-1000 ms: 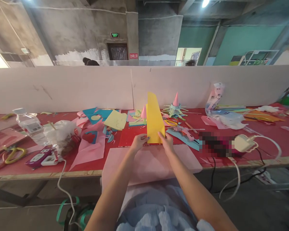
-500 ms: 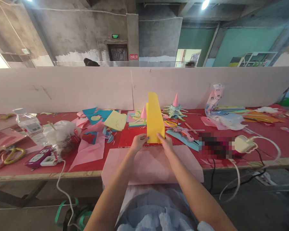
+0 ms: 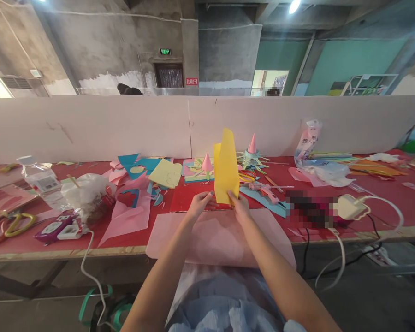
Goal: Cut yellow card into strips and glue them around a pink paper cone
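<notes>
A folded sheet of yellow paper (image 3: 227, 170) stands upright in front of me, its two layers parted at the top. My right hand (image 3: 240, 205) pinches its lower right corner, thumb on the near face. At its lower left edge is my left hand (image 3: 201, 205), thumb and fingers slightly apart; whether a fingertip touches the paper is hard to tell. Behind the sheet are a small pink paper cone (image 3: 206, 163) and another pink cone (image 3: 252, 144) on a pale green fringed paper base. A pink glue gun (image 3: 269, 193) lies right of my right hand.
On the red table (image 3: 180, 226), coloured paper scraps (image 3: 134, 216), a plastic bottle (image 3: 41, 180) and yellow-handled scissors (image 3: 20, 224) lie to the left. A plastic bag (image 3: 328, 173) and a white charger (image 3: 347, 207) with cables are at right. A white partition (image 3: 124, 124) closes off the back.
The yellow paper has shifted slightly right and turned, its layers opening at the top. My left fingers have come away from its lower left corner; my right hand still grips it.
</notes>
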Demonstrator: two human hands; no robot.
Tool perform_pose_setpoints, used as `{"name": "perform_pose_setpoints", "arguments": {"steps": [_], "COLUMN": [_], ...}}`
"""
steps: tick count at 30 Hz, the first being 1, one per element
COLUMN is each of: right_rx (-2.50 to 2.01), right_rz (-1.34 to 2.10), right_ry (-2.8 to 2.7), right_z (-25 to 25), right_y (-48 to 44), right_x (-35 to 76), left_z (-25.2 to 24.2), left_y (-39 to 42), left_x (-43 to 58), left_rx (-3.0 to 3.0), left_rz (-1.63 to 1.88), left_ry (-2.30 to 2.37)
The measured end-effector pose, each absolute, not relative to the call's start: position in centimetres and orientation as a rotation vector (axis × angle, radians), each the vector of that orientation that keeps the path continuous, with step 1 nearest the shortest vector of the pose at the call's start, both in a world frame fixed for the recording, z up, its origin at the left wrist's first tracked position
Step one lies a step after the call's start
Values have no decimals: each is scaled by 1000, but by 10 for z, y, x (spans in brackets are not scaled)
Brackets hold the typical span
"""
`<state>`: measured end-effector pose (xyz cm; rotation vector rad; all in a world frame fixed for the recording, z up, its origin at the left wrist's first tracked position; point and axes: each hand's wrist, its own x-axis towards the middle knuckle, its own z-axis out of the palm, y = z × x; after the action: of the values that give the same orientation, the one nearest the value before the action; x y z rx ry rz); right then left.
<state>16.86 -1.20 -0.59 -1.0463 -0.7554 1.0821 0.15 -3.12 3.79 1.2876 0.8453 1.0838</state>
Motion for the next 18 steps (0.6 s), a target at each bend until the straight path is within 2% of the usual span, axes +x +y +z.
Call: {"name": "perform_pose_setpoints", "arguments": {"steps": [7, 18], "right_rx": [-1109, -1128], "right_rz": [857, 815], "right_ry": [-899, -985], "right_z": [-2, 0], "right_y": [-16, -19], "right_x": [168, 168], "left_z": [26, 26], "left_y": [-21, -20], "left_x": [3, 3], "left_rx": [1297, 1283], "left_rz": [1101, 1159], "left_ry": [888, 952]}}
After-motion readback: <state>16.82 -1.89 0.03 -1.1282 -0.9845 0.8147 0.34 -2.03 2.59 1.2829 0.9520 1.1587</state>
